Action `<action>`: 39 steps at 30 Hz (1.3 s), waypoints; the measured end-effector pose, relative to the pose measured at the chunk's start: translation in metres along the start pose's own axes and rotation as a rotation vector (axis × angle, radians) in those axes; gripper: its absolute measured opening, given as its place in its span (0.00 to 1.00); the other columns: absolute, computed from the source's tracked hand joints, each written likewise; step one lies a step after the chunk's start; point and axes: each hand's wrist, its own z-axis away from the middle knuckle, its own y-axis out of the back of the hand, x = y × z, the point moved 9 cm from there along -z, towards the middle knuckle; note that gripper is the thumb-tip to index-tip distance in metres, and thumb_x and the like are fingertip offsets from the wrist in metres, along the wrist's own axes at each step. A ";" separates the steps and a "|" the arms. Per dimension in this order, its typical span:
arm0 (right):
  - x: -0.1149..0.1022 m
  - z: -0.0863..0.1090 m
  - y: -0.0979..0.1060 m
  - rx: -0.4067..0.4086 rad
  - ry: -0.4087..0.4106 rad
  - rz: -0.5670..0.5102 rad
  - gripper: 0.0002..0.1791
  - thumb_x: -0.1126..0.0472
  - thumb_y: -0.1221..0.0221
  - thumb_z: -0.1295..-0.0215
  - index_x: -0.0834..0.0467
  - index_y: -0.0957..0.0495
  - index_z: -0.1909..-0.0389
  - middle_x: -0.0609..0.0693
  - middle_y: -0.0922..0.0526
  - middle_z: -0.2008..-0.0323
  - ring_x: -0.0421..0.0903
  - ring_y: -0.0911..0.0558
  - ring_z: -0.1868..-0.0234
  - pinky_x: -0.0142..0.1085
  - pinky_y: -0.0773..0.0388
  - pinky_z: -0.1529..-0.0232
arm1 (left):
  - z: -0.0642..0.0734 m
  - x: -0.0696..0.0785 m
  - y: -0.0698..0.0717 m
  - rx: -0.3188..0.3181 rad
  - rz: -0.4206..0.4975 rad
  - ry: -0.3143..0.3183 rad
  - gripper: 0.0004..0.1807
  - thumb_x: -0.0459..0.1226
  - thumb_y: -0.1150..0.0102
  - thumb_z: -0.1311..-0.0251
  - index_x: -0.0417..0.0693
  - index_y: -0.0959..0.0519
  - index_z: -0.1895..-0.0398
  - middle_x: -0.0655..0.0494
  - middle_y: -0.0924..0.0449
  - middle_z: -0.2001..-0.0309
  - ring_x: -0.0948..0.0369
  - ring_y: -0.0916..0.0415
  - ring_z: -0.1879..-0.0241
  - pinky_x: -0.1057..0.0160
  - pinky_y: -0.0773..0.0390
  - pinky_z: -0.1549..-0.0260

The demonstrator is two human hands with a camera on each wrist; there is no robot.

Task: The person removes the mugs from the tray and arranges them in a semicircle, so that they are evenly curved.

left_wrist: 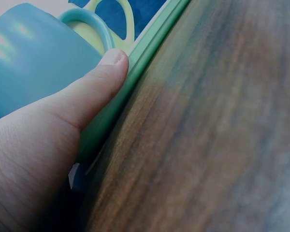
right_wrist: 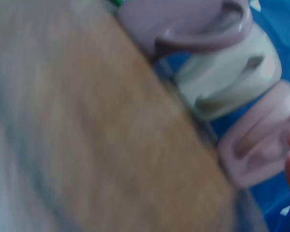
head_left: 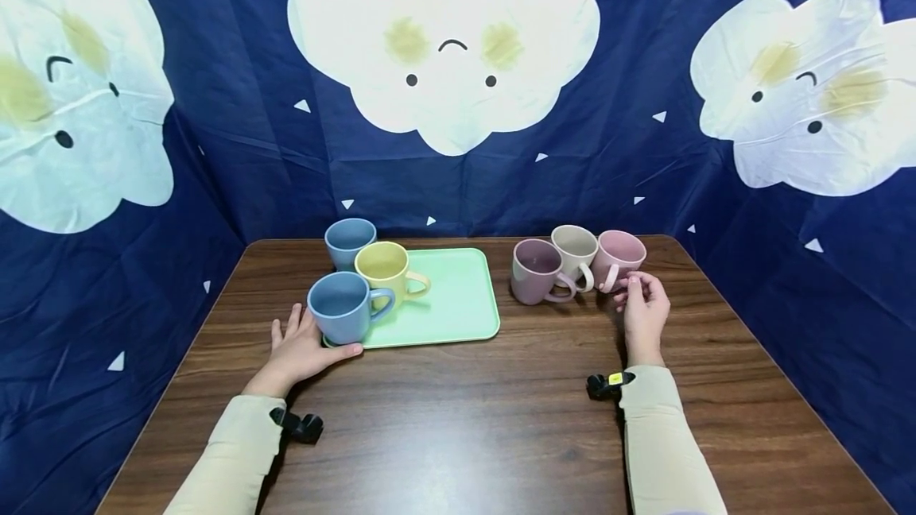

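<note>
My left hand [head_left: 299,352] rests at the near left corner of the green tray [head_left: 465,316], its fingers spread beside the front blue mug [head_left: 339,312]. In the left wrist view the thumb [left_wrist: 94,87] lies straight along the tray's edge, beside that mug. A yellow mug [head_left: 382,265] stands on the tray behind it, and another blue mug [head_left: 349,237] is farther back. My right hand [head_left: 646,316] is at the near right side of the pink mug [head_left: 621,253], fingers loosely bent. Whether its fingertips touch the mug is unclear; the right wrist view is blurred.
A purple mug [head_left: 534,272] and an off-white mug [head_left: 572,249] stand close to the left of the pink one, handles toward the near right. All stand near the far edge of the wooden table [head_left: 458,435]. A blue cloth with clouds [head_left: 444,189] hangs behind.
</note>
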 end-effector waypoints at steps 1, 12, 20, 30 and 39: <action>-0.007 -0.001 -0.001 0.027 0.031 0.001 0.11 0.70 0.49 0.25 0.78 0.27 0.54 0.47 0.17 0.74 0.35 0.21 0.82 0.26 0.26 0.83 | 0.000 0.000 0.000 0.003 0.001 -0.003 0.70 0.72 0.36 0.52 0.38 0.56 0.19 0.33 0.60 0.21 0.29 0.71 0.24 0.24 0.78 0.37; -0.071 0.016 -0.075 -0.071 0.138 -0.164 0.13 0.73 0.50 0.26 0.84 0.32 0.56 0.47 0.19 0.77 0.36 0.22 0.82 0.25 0.25 0.84 | -0.001 -0.005 -0.001 -0.026 -0.023 0.022 0.71 0.73 0.37 0.52 0.38 0.57 0.19 0.33 0.60 0.21 0.29 0.71 0.24 0.24 0.77 0.37; -0.070 0.053 -0.148 -0.246 0.132 -0.135 0.12 0.71 0.49 0.25 0.81 0.29 0.54 0.56 0.19 0.72 0.39 0.19 0.76 0.29 0.20 0.77 | 0.000 -0.005 0.001 -0.018 -0.017 0.026 0.71 0.73 0.37 0.53 0.38 0.57 0.19 0.33 0.60 0.21 0.29 0.71 0.24 0.24 0.78 0.36; -0.063 0.100 -0.221 -0.459 0.086 -0.142 0.10 0.76 0.49 0.27 0.83 0.28 0.54 0.81 0.23 0.62 0.52 0.15 0.68 0.37 0.15 0.69 | 0.001 -0.003 -0.001 -0.024 -0.022 0.018 0.71 0.73 0.37 0.52 0.38 0.57 0.19 0.32 0.61 0.21 0.29 0.71 0.24 0.24 0.77 0.36; -0.028 0.146 -0.271 -0.624 -0.027 -0.047 0.13 0.72 0.45 0.28 0.77 0.24 0.48 0.72 0.18 0.52 0.61 0.16 0.54 0.46 0.15 0.55 | 0.001 0.002 0.001 0.006 0.001 0.008 0.70 0.72 0.34 0.54 0.39 0.55 0.19 0.33 0.59 0.21 0.29 0.70 0.24 0.24 0.77 0.36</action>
